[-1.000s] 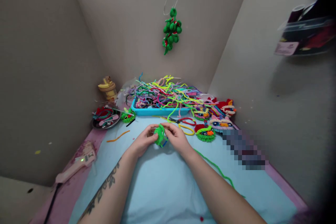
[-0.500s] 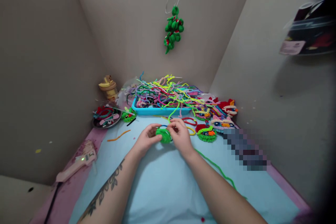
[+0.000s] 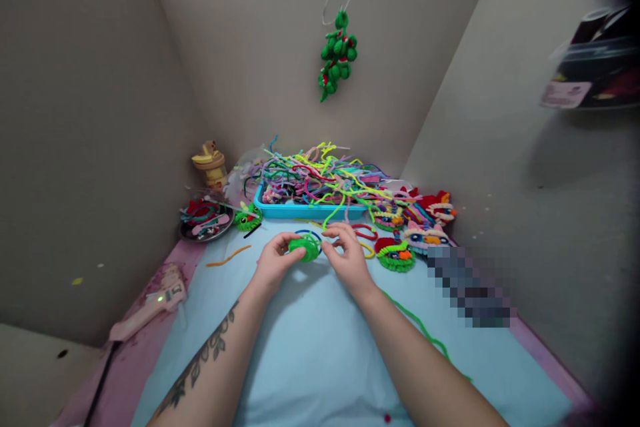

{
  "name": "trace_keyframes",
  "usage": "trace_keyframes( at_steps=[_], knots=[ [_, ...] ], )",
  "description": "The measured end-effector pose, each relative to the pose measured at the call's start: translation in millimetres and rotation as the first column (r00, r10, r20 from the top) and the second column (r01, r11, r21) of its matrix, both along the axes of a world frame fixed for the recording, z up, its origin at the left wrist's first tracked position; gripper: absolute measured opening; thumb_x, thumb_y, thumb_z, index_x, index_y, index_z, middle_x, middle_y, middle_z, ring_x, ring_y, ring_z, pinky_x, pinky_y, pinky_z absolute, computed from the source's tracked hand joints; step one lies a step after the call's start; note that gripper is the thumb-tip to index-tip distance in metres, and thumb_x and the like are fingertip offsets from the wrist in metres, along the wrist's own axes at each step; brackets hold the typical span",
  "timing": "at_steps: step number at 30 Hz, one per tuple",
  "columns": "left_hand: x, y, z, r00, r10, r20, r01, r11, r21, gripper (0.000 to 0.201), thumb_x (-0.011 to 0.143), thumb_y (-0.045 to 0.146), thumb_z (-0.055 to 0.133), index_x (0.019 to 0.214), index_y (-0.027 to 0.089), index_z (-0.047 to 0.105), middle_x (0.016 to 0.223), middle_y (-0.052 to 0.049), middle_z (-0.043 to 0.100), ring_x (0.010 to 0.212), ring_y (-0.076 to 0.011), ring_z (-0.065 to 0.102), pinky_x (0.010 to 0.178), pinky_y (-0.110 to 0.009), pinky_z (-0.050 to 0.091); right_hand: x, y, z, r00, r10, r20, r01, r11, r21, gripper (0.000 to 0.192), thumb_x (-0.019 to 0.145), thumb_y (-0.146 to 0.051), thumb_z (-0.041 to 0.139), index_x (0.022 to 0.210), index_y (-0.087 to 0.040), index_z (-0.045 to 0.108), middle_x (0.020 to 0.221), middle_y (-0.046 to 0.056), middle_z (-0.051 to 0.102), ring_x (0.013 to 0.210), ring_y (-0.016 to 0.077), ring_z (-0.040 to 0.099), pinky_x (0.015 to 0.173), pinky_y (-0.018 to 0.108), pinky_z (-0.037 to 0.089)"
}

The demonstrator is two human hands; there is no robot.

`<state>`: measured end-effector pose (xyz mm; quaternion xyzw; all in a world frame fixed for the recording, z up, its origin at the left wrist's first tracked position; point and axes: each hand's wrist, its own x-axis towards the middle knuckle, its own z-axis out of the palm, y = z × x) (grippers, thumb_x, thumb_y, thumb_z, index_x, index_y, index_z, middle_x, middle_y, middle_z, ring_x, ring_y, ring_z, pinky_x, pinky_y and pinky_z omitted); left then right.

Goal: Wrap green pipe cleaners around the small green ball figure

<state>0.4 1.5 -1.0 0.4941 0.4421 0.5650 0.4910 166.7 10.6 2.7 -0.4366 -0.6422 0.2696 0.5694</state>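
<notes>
My left hand (image 3: 277,260) is closed around the edge of a bright green coiled pipe-cleaner piece (image 3: 303,251), thumb lying on its near side. Just to the right, my right hand (image 3: 350,260) has thumb and fingertips drawn together at a thin green strand coming off the coil. Its exact grip is partly hidden by the fingers. Behind the coil a blue pipe-cleaner loop (image 3: 315,235) shows. A red loop (image 3: 367,232) and a yellow loop (image 3: 369,250) lie beyond my right hand.
A blue tray (image 3: 315,212) heaped with coloured pipe cleaners stands at the back. Finished bird-like faces (image 3: 395,257) lie right, near a blurred-out patch. At left are a metal bowl (image 3: 205,233), a green face piece (image 3: 249,217) and a pink glue gun (image 3: 150,310) with its light on.
My right fingers have drawn slightly away from the green coil, which has shifted a little left with my left hand. The whole view has moved slightly.
</notes>
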Motion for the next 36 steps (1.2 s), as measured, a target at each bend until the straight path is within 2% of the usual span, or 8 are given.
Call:
trace_keyframes(
  at_steps=[5,12,18,24,27,30,32,36],
  knots=[
    [2,-2,2.0,0.998,-0.046,-0.035,0.045,0.999,-0.023,0.036,0.059,0.032,0.074,0.088,0.016,0.059,0.083,-0.004,0.061,0.077,-0.0165,0.056,0.068,-0.027,0.044,-1,-1,-1.8,0.999,0.016,0.032,-0.015,1.0,-0.017,0.009,0.075,-0.026,0.057,0.075,-0.021,0.065,0.101,0.007,0.051,0.099,0.021,0.051,0.077,0.032,0.044],
    [3,-4,-0.2,0.979,-0.079,-0.187,0.084,0.996,0.02,0.028,0.062,0.03,0.072,0.085,0.018,0.061,0.08,-0.002,0.06,0.071,-0.0147,0.054,0.064,-0.025,0.042,-2,2,-3.8,0.996,0.091,0.019,-0.086,0.98,-0.178,0.014,0.072,-0.031,0.06,0.065,-0.019,0.063,0.104,0.007,0.051,0.096,0.0205,0.052,0.07,0.029,0.043],
    [5,-6,1.4,0.954,-0.055,-0.294,0.088,0.991,0.101,0.025,0.067,0.029,0.068,0.088,0.018,0.059,0.086,-0.004,0.06,0.078,-0.0169,0.055,0.07,-0.027,0.043,-2,4,-7.9,0.987,0.122,-0.103,-0.147,0.946,-0.288,0.015,0.069,-0.032,0.062,0.063,-0.018,0.063,0.105,0.007,0.05,0.087,0.0181,0.055,0.064,0.027,0.042],
    [6,-7,1.7,0.938,-0.08,-0.336,0.13,0.983,0.13,0.027,0.069,0.029,0.066,0.093,0.017,0.059,0.091,-0.006,0.06,0.083,-0.0186,0.056,0.073,-0.029,0.044,-6,6,-15.1,0.946,0.126,-0.3,-0.218,0.93,-0.297,0.011,0.065,-0.027,0.065,0.064,-0.018,0.058,0.091,0.004,0.057,0.09,0.0179,0.054,0.073,0.027,0.041],
    [6,-7,2.5,0.939,-0.102,-0.329,0.149,0.981,0.121,0.027,0.07,0.029,0.066,0.093,0.017,0.058,0.092,-0.006,0.061,0.085,-0.0193,0.056,0.075,-0.03,0.044,-8,5,-12.5,0.842,0.151,-0.519,-0.359,0.874,-0.328,0.023,0.06,-0.025,0.069,0.076,-0.02,0.054,0.079,-0.001,0.059,0.074,0.0145,0.055,0.068,0.026,0.041],
    [6,-8,2.8,0.946,-0.164,-0.281,0.197,0.976,0.092,0.028,0.07,0.029,0.066,0.093,0.017,0.057,0.097,-0.008,0.061,0.09,-0.0202,0.056,0.078,-0.03,0.044,-8,3,-6.2,0.698,0.21,-0.684,-0.562,0.753,-0.342,0.036,0.058,-0.024,0.072,0.086,-0.022,0.049,0.078,-0.001,0.062,0.07,0.0144,0.058,0.064,0.025,0.041],
    [5,-8,2.1,0.951,-0.195,-0.242,0.22,0.972,0.083,0.028,0.069,0.028,0.067,0.093,0.017,0.056,0.099,-0.008,0.061,0.092,-0.02,0.056,0.079,-0.03,0.043,-7,2,-2.9,0.644,0.235,-0.728,-0.637,0.692,-0.34,0.04,0.058,-0.023,0.072,0.089,-0.022,0.048,0.078,-0.001,0.064,0.068,0.0147,0.059,0.062,0.025,0.04],
    [5,-8,-0.6,0.962,-0.207,-0.18,0.223,0.972,0.079,0.03,0.069,0.027,0.068,0.093,0.018,0.053,0.093,-0.004,0.059,0.088,-0.0179,0.055,0.076,-0.028,0.043,-5,2,-2.1,0.617,0.245,-0.748,-0.664,0.672,-0.327,0.04,0.058,-0.02,0.072,0.091,-0.022,0.051,0.08,0.0,0.064,0.069,0.0145,0.059,0.061,0.024,0.04]
  ],
)
